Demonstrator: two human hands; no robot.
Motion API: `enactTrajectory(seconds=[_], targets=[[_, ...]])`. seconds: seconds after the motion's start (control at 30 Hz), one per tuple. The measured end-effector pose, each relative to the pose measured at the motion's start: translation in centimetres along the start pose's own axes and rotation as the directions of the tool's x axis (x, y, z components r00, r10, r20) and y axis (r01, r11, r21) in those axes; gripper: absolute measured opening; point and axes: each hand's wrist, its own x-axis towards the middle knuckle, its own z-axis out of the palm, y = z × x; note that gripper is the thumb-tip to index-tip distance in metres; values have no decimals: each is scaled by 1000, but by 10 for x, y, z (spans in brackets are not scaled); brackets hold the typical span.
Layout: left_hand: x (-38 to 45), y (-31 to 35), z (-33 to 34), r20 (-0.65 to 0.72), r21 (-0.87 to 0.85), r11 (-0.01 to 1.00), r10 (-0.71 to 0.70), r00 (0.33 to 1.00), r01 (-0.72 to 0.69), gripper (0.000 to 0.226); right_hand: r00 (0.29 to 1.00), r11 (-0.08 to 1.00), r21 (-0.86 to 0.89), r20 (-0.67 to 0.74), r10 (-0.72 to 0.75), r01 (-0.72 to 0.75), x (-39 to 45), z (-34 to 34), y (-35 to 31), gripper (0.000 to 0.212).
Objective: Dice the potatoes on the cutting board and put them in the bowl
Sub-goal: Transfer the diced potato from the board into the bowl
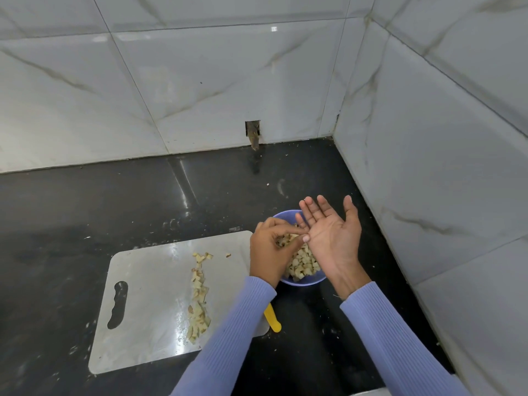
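My left sleeve crosses the near right corner of the cutting board [148,304] and hides most of the yellow-handled knife [273,320]; only the handle end shows, and I cannot tell how its blade lies. My two hands cover the far half of the blue bowl [303,281], so only its near rim and part of its far rim are seen.

My left hand [270,252] hangs over the bowl with the fingers curled inward, thumb and fingertips drawn together against the edge of my right palm. Small potato bits show just under those fingers, but whether this grip pinches any I cannot tell. My right hand [333,238] is held palm up over the right side of the bowl, fingers straight and spread, holding nothing.

The diced potato in the bowl [303,264] fills the part I can see. A loose line of diced potato on the board [200,298] runs from far to near down the board's middle.

The bowl stands on the dark surface [85,212] just beside the board's far right corner. The tiled wall [428,181] is near on the right, with a strip of surface between; to the left and beyond the board the surface stretches wide.
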Motion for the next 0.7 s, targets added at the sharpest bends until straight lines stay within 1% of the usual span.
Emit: enactTrajectory(seconds=[0.03, 0.1, 0.13, 0.17, 0.2, 0.23, 0.3, 0.33, 0.4, 0.47, 0.5, 0.57, 0.63, 0.7], targets=[[2, -2, -1, -19, 65, 998, -10, 1000, 11, 14, 1000, 1000, 27, 0, 12, -12, -3, -1, 0, 48], [5, -5, -3, -21, 196, 981, 14, 1000, -10, 14, 1000, 998, 65, 0, 24, -24, -8, -2, -1, 51], [5, -5, -3, -22, 235, 971, 43, 999, -36, 15, 1000, 998, 64, -2, 22, -21, -11, -3, -2, 52], [4, -5, -3, -29, 239, 970, 64, 998, -55, 17, 1000, 999, 51, -8, 15, -15, -13, -4, -3, 52], [3, -2, -4, -39, 194, 980, 59, 997, -51, 18, 1000, 999, 39, -10, 9, -8, -15, -5, -3, 51], [3, 1, -5, -40, 98, 995, 15, 999, -11, 19, 1000, 1000, 29, -8, 2, -2, -16, -7, -4, 50], [4, 11, -7, 52, -109, 987, -113, 992, 119, 21, 1000, 1000, 25, 19, -4, 3, -16, -8, -5, 50], [5, 17, -7, 122, -175, 968, -161, 979, 180, 23, 1000, 1000, 7, 31, -1, 1, -15, -8, -5, 51], [7, 25, -9, 238, -293, 904, -245, 940, 310, 28, 999, 997, -82, 48, 12, -8, -13, -9, -4, 56], [8, 30, -12, 293, -405, 817, -310, 905, 411, 28, 998, 978, -209, 55, 18, -6, -12, -9, -5, 60], [9, 31, -15, 300, -437, 790, -322, 898, 429, 26, 998, 962, -273, 52, 20, -5, -12, -9, -6, 61], [7, 31, -19, 312, -438, 790, -314, 897, 429, 20, 999, 924, -383, 40, 25, -8, -14, -8, -7, 63], [5, 30, -22, 314, -379, 833, -293, 903, 402, 13, 1000, 871, -492, 26, 8, 6, -14, -7, -6, 63], [3, 27, -20, 264, -319, 872, -293, 919, 370, 14, 999, 793, -608, 16, -30, 33, -11, -7, -2, 62]])
